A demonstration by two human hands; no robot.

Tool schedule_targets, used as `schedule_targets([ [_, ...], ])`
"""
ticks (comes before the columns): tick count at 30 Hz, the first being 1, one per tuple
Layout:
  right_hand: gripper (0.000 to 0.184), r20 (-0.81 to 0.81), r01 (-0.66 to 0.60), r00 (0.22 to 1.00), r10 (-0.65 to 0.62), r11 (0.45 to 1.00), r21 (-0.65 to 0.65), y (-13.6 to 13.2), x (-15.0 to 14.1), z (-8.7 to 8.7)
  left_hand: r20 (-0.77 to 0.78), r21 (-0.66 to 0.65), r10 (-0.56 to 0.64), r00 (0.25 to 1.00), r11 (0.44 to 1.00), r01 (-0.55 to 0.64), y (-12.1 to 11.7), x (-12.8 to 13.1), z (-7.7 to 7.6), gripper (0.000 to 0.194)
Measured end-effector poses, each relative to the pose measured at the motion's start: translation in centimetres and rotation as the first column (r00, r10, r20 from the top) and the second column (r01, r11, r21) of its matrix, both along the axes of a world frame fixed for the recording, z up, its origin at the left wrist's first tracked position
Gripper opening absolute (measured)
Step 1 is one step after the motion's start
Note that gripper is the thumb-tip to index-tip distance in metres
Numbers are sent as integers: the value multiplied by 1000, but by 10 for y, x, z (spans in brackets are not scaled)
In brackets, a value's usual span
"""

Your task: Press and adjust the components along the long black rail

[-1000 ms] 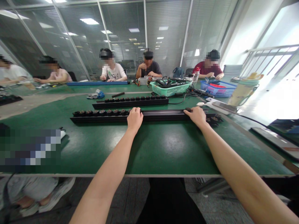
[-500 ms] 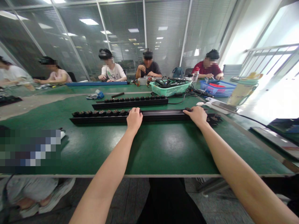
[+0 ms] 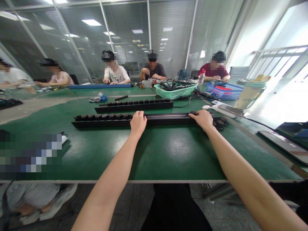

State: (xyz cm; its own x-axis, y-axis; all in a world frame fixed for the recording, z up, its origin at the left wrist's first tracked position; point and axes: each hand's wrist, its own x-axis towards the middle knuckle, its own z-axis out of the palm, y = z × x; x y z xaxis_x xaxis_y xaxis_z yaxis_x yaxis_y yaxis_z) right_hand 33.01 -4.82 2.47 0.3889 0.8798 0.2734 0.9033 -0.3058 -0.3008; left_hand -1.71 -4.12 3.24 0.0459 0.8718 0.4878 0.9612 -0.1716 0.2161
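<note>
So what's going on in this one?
A person seated at a green work table has both hands on a long black rail lined with small round dark fittings. The left hand is near the rail's middle and the right hand is toward its far right end. A second black rail lies just beyond it. Across the table, co-workers sit at their own work, near a green plastic basket holding cables.
</note>
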Motion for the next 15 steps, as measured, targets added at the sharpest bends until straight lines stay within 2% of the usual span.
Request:
schedule_targets([
  [15, 52, 50, 46, 998, -46, 999, -13, -1, 0, 0, -1, -16, 4, 1000, 1000, -4, 0, 0, 1, 27],
])
